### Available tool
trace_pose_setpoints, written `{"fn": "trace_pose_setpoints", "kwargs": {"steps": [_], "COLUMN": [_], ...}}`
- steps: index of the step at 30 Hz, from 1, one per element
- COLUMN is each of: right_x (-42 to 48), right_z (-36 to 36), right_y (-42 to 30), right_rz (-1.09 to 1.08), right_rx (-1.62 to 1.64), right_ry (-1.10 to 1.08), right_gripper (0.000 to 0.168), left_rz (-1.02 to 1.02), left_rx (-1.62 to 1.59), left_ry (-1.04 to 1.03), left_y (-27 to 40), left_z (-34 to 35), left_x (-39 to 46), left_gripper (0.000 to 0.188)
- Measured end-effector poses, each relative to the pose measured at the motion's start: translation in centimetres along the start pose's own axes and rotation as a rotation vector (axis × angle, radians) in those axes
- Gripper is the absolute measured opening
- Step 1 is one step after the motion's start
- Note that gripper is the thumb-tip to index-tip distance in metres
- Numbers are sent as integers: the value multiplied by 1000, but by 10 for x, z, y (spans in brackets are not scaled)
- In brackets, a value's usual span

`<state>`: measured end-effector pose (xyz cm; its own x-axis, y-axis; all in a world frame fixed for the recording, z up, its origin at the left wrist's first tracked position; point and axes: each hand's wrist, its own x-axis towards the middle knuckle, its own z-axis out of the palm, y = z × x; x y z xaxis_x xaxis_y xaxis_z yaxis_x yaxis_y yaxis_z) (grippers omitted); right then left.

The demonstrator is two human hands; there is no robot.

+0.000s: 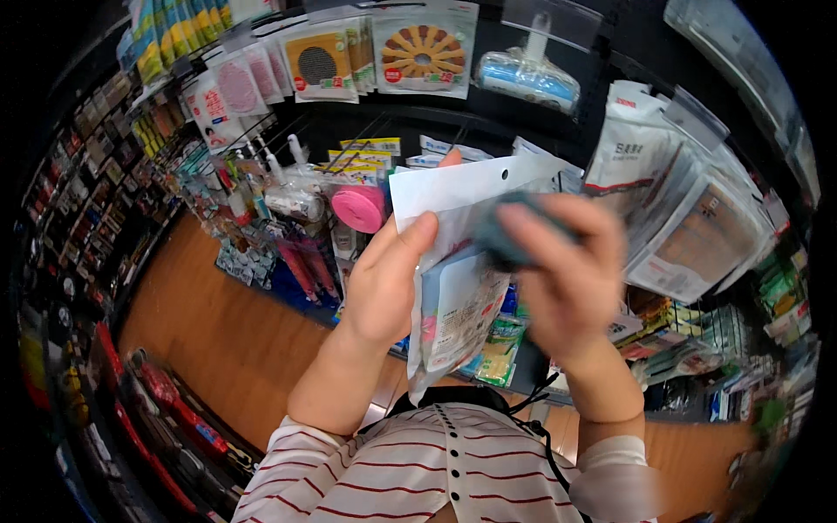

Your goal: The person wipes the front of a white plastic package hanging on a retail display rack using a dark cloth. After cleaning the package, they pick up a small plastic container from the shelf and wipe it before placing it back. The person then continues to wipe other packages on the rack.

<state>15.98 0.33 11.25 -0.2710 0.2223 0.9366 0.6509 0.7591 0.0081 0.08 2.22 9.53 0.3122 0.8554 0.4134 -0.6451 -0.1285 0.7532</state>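
Note:
My left hand (pixel 382 284) grips a flat plastic packet (pixel 461 314) by its side edge, thumb on the near face. The packet hangs upright before my chest, with a white header strip, a punched hole and a printed label bearing writing. Through its clear film some light blue and pink contents show. Blurred by motion, my right hand (pixel 575 274) holds a small dark teal object (pixel 513 229) in front of the packet's upper part. What that object is cannot be told, nor whether it touches the film.
Packaged trivets (pixel 424 55) and a blue-headed brush or squeegee (pixel 528 82) hang on the dark shop rack ahead. Large packets (pixel 703 222) jut out at right. A pink roll (pixel 358 208) hangs left of the hands. Wood-look floor (pixel 216 320) runs along the left aisle.

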Motion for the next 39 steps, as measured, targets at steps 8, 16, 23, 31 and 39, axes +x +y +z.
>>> {"fn": "trace_pose_setpoints", "kwargs": {"steps": [8, 16, 23, 31, 39], "right_x": [13, 22, 31, 27, 21], "right_z": [29, 25, 31, 3, 37], "right_y": [10, 7, 22, 20, 2], "right_rz": [-104, -111, -121, 98, 84], "right_rx": [-39, -47, -56, 8, 160], "right_ry": [-28, -27, -20, 87, -17], "right_gripper": [33, 26, 18, 25, 21], "left_rz": [-180, -54, -67, -59, -6], "left_rx": [1, 73, 90, -115, 116], "left_ry": [-50, -151, -112, -84, -18], "left_y": [5, 7, 3, 5, 5], "left_z": [-11, -6, -9, -14, -4], "left_x": [-13, -12, -12, -5, -10], "left_gripper": [56, 63, 64, 61, 64]}}
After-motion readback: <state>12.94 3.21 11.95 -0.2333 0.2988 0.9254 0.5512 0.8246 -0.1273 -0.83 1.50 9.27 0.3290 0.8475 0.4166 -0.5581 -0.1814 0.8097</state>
